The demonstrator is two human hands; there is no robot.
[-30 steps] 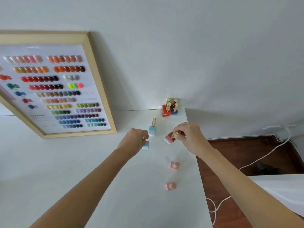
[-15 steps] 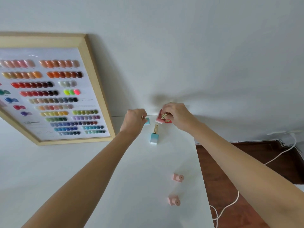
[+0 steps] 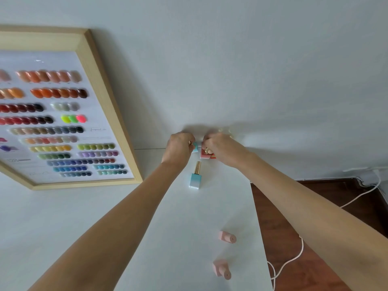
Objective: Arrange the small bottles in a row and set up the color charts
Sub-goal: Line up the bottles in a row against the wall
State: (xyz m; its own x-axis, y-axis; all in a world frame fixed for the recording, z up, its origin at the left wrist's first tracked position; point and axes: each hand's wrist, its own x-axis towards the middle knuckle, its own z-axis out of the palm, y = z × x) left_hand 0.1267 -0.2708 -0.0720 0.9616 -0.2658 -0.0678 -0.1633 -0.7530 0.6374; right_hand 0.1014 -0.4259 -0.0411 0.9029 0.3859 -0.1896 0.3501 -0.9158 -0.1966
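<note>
My left hand is shut on a small blue bottle at the table's back edge by the wall. Right beside it my right hand is shut on a pink-red bottle with a gold cap. Behind that hand only the cream caps of the bottles standing there show. Another blue bottle with a gold cap stands just in front of my hands. Two pink bottles lie on their sides nearer to me. A wood-framed color chart leans against the wall at left.
The white table ends at a right edge close to the pink bottles. Beyond it lies a dark wooden floor with a white cable running along it. A plain white wall stands behind.
Both hands have carried their bottles from the middle of the table back to the wall, ending close together by the far group. The standing blue bottle and the pink bottles have not moved.
</note>
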